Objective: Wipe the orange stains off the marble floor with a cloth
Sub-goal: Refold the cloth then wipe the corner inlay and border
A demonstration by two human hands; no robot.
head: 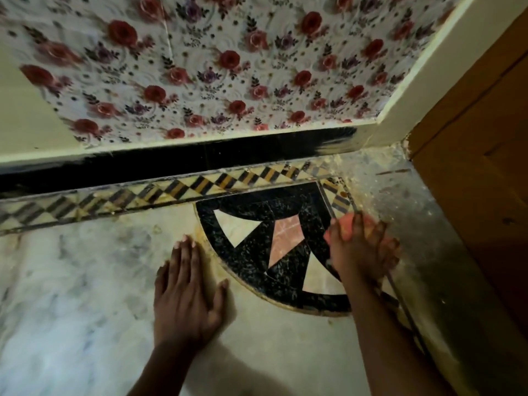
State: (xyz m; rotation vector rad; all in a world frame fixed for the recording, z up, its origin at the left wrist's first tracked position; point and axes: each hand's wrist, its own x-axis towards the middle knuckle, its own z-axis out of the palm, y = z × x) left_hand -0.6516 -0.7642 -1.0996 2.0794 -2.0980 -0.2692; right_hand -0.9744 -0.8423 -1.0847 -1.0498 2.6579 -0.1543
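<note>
While the left hand (187, 292) lies flat, fingers straight, on the marble floor (71, 295) at 7 o'clock, the right hand (363, 250) at 4 o'clock curls its fingers over one pink-orange cloth (347, 227), blurred. Two hands, one cloth counted; orange stains (208, 252) edge the black inlay (257, 252) between them, with the floral wall (200, 67) at 12 o'clock.

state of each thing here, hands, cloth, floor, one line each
left hand: flat on the floor, fingers straight, holding nothing
right hand: pressing the cloth down, blurred
pink-orange cloth: bunched under the right hand's fingers
white marble floor: yellowish-orange residue along the inlay edge
black quarter-circle inlay: residue along its curved rim
brown wooden door: state unclear
</note>
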